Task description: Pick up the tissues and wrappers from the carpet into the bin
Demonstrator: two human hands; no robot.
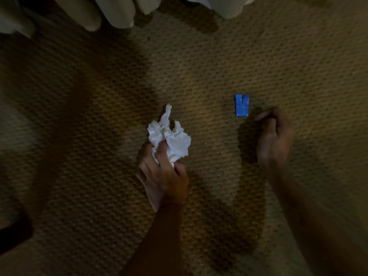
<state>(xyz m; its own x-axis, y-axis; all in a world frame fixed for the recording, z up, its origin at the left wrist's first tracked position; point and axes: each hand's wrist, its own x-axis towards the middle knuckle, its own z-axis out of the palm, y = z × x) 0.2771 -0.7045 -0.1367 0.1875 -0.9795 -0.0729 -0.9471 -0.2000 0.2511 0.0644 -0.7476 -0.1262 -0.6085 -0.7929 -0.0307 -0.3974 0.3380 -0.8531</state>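
A crumpled white tissue is bunched in my left hand, low over the brown woven carpet at the middle of the view. A small blue wrapper lies flat on the carpet to the right of the tissue. My right hand hovers just right of and below the wrapper, fingers curled with the fingertips a short gap from it, holding nothing. No bin shows in view.
Pale curtain folds hang down to the carpet along the top edge. A dark object sits at the lower left edge. The left half of the carpet lies in deep shadow.
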